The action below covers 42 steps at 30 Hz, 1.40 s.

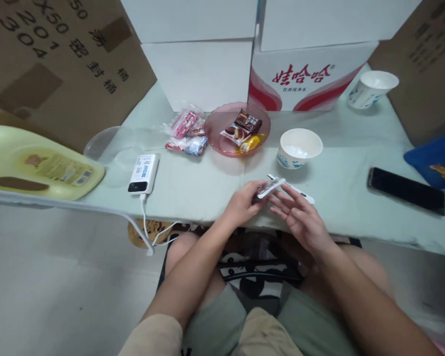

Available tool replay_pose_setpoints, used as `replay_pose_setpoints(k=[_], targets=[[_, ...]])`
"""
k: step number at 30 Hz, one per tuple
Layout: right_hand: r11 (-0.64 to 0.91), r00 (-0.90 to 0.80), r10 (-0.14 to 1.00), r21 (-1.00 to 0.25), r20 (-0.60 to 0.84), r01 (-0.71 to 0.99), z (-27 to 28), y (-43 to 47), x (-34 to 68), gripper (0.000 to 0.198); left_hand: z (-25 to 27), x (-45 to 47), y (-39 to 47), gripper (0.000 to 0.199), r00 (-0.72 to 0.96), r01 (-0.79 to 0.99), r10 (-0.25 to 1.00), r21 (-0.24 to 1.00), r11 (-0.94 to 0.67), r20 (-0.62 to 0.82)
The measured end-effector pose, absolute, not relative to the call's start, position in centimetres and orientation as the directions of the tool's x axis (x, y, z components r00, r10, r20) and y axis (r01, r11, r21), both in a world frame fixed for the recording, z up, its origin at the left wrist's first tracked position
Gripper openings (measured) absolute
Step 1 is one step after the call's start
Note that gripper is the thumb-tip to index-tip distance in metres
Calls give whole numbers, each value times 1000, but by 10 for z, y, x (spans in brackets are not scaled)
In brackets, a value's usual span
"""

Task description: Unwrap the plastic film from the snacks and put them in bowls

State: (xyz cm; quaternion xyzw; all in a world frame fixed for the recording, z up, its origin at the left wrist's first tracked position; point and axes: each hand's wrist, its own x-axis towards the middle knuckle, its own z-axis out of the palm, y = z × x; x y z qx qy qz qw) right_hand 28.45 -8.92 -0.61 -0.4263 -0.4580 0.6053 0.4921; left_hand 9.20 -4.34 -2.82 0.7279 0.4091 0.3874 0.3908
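My left hand [246, 201] is closed on a thin flat packet [270, 188] with a whitish face and dark print, tilted and seen almost edge-on, so its kind is unclear. Facing it, my right hand [304, 220] has its fingers stretched and apart, the fingertips close to the packet's right end. Just behind the fingers, a slim white strip-like thing [303, 194] lies on the table, partly hidden. Beyond the hands stand a paper cup [295, 160] and a pink glass plate [215, 141] bearing a few wrapped snacks [244, 127].
A white power bank [144, 173] with a cable sits left, near a yellow-green jug [48, 163] and a clear lid [109, 143]. Bagged sweets [187, 131] lie by the plate. At right are a black phone [406, 190], a second cup [373, 89] and a blue package [435, 158]. Boxes [207, 74] wall the back.
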Motion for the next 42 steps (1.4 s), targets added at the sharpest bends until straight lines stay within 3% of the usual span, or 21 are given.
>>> replay_pose_setpoints(k=[3, 5, 7, 11, 14, 17, 19, 23, 26, 29, 35, 42], targets=[[74, 32, 996, -985, 80, 158, -11, -81, 301, 34, -29, 97, -38, 55, 151, 95, 987, 993, -65, 50], [145, 102, 970, -859, 222, 491, -17, -74, 311, 28, -26, 99, -35, 74, 93, -117, 993, 990, 84, -74], [162, 43, 959, -670, 279, 725, -23, -68, 317, 33, -21, 98, -33, 84, 70, -271, 984, 947, 174, -161], [110, -10, 976, -459, 216, 882, -30, -59, 314, 30, -9, 96, -31, 64, 49, -436, 976, 874, 213, -213], [93, 11, 977, -467, 214, 880, -30, -56, 309, 26, -8, 93, -30, 59, -10, -442, 979, 879, 177, -202], [133, 31, 965, -593, 259, 794, -31, -57, 307, 33, -12, 89, -28, 73, -61, -350, 986, 929, 123, -154], [144, 62, 967, -730, 247, 668, -32, -59, 306, 35, -16, 86, -28, 77, -69, -269, 992, 960, 83, -105], [36, 21, 999, -957, 44, 289, -28, -65, 303, 34, -20, 84, -30, 77, -21, -133, 999, 991, 25, -29], [-34, -77, 996, -997, -39, 72, -23, -69, 296, 38, -22, 86, -31, 80, 61, -88, 998, 996, 11, -6], [-72, -175, 983, -997, -64, -40, -21, -72, 288, 43, -22, 91, -34, 76, 157, -77, 988, 997, -1, 13], [-69, -183, 979, -993, -86, 98, -22, -78, 280, 32, -22, 97, -37, 71, 144, -119, 990, 993, 16, 1], [127, -24, 992, -959, 125, 252, -19, -77, 281, 22, -29, 93, -35, 78, 174, 3, 985, 1000, -14, 14]])
